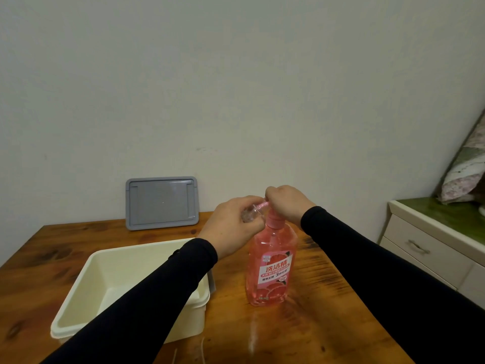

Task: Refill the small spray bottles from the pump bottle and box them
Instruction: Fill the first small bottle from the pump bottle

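A pink pump bottle (271, 269) with a grapefruit label stands upright on the wooden table (328, 298). My right hand (287, 203) sits on top of its pump head, fingers curled over it. My left hand (232, 227) grips a small clear spray bottle (250, 212), tilted, with its mouth at the pink nozzle. Most of the small bottle is hidden by my fingers. A cream plastic box (86, 295) stands open to the left of the pump bottle, partly under my left forearm.
The box's grey lid (161, 202) leans upright against the wall at the table's back edge. A white drawer cabinet (430, 248) with a green top stands to the right, with a floral pillow (464, 174) on it. Thin pale strands lie near the table's front edge.
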